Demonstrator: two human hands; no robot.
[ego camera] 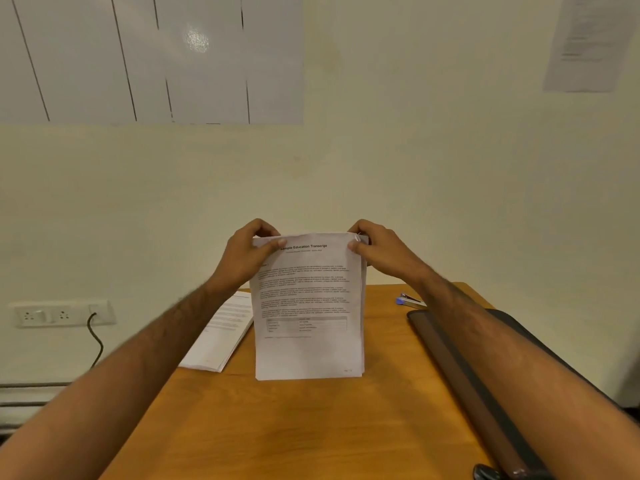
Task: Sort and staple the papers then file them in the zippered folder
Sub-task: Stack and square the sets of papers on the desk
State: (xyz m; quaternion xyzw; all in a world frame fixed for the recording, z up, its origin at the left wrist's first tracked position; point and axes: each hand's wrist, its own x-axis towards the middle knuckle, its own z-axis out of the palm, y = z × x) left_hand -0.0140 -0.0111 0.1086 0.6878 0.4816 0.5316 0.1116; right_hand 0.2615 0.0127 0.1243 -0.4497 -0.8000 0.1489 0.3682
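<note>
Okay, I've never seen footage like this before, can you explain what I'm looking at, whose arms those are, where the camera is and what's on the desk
There is no machine here. The single picture comes from a wide-angle camera worn on a person's head, looking forward and down, so the two bare arms reaching in from the bottom are the wearer's own.

The left hand and the right hand each pinch a top corner of a stack of printed sheets, held upright with its bottom edge at the wooden desk. The top page is headed "Sample Education Transcript".

On the desk, a second pile of papers lies flat to the left. A blue stapler lies at the back right, partly hidden by the right forearm, and a dark folder with a brown strip lies along the right edge. A wall socket with a plugged-in cable sits at the left.
</note>
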